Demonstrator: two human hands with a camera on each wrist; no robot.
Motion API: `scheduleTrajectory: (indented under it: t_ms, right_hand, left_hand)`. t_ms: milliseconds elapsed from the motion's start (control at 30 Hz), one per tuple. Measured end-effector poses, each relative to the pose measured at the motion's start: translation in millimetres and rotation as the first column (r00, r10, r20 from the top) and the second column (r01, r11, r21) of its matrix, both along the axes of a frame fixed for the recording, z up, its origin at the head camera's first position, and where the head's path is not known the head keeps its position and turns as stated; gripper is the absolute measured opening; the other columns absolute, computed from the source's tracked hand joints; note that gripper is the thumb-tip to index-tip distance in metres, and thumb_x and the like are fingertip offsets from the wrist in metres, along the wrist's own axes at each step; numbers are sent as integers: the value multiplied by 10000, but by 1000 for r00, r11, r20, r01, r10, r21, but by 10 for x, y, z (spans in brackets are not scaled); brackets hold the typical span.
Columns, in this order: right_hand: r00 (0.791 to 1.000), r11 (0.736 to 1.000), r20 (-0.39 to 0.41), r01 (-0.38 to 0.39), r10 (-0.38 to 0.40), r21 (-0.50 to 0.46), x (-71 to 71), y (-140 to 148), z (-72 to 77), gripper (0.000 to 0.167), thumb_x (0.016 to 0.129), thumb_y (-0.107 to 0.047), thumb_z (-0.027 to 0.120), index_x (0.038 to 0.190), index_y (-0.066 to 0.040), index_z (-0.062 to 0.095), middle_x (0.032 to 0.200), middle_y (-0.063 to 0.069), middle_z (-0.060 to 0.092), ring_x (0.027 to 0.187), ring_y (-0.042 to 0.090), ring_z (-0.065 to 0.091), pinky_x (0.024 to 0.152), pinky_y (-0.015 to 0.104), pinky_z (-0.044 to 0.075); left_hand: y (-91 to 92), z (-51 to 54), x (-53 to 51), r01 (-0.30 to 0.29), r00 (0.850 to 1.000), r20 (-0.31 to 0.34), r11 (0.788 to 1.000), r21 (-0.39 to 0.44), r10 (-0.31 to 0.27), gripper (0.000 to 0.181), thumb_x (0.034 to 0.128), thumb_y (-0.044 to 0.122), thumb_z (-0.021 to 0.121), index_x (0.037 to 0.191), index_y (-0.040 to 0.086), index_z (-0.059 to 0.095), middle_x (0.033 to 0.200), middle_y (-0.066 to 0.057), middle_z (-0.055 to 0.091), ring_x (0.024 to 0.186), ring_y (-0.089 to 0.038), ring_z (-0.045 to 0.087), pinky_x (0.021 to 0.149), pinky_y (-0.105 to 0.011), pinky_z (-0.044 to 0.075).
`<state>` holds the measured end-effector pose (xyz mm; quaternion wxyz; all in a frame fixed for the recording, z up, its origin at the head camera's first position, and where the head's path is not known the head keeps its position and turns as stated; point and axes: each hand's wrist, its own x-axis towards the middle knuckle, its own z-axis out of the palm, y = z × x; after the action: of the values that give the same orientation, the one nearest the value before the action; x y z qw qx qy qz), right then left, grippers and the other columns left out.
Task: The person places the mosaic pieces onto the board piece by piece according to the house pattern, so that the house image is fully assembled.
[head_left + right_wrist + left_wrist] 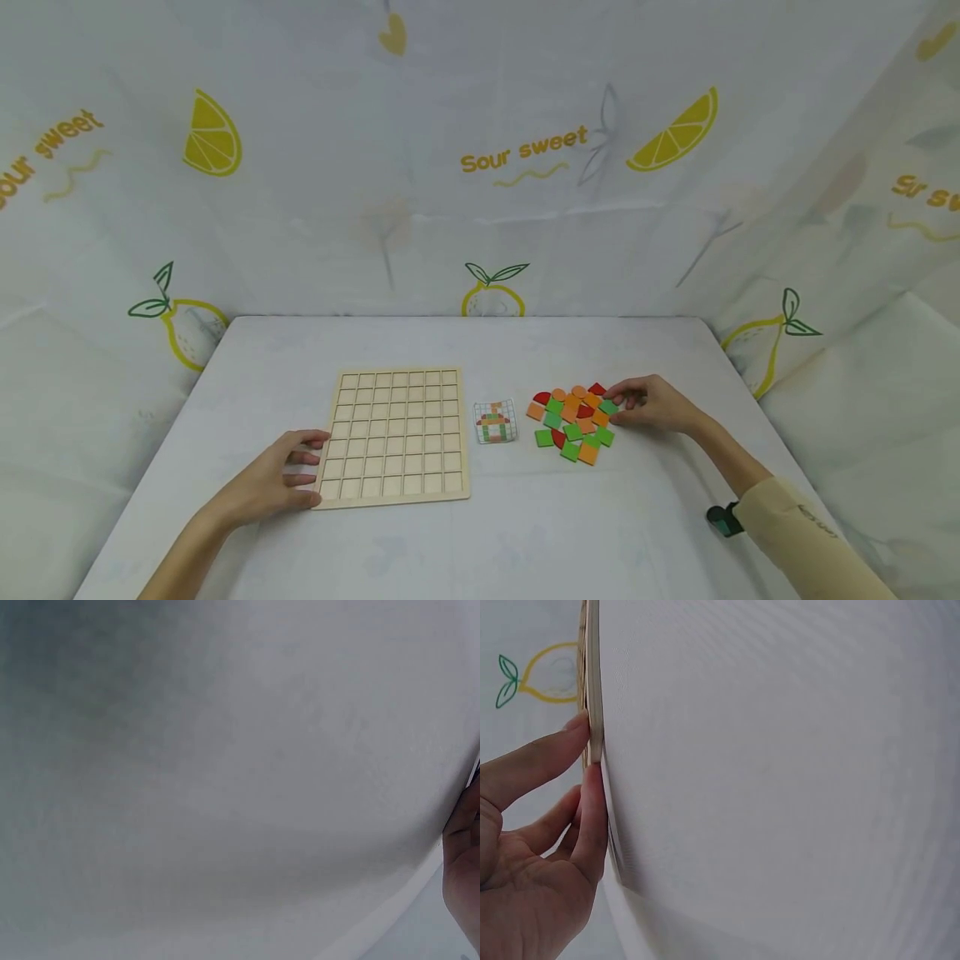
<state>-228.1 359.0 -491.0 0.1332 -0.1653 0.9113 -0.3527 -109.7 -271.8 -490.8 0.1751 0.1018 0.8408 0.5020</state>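
White tabletop (510, 533) bears one board (397, 433), one card (495, 422), four red tiles (542, 398); left grip (264, 479), right grip (654, 404) unclenched.

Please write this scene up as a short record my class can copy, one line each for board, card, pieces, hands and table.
Board: pale wood, square grid
Card: between board and pieces, printed with a coloured picture
Pieces: loose group; red, orange, green
Left hand: touches board's left edge
Right hand: at pieces' right side; grip unclear
Table: white surface
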Motion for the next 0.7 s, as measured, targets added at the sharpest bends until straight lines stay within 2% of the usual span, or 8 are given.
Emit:
scheduleTrajectory:
  t_ms: [233,500,633,700]
  right_hand:
    - [999,1000,-32,-3,4,30,6,1,10,336,846,-200,837,1124,-43,731,925,68,669,807,107,547,714,184,482]
    - [998,999,-64,-8,11,37,-41,16,29,339,854,-226,834,1128,-53,737,949,63,692,795,123,560,725,192,499]
    - [997,1000,-80,7,-5,20,-54,-26,56,344,846,-237,842,1129,-68,741,947,58,696,798,132,576,718,197,502]
    - [996,1000,-86,9,-9,1,-54,-84,88,336,853,-240,835,1135,-82,741,963,57,707,815,142,594,717,198,504]
  left_hand:
    - [-25,-31,-8,1,1000,12,1000,18,-2,870,751,41,869,1475,7,388,1426,-238,449,1280,-365,519,950,-251,562]
    - [-57,-36,4,8,1000,27,999,44,-10,818,772,62,858,1451,-10,406,1450,-237,439,1247,-245,539,974,-246,550]
    - [-41,-42,-4,-30,999,38,998,46,28,744,795,85,847,1425,14,457,1404,-209,485,1215,-207,558,962,-226,549]
    - [-36,-49,-17,-47,999,21,998,29,47,708,816,114,839,1419,24,480,1369,-190,516,1177,-187,570,931,-220,554]
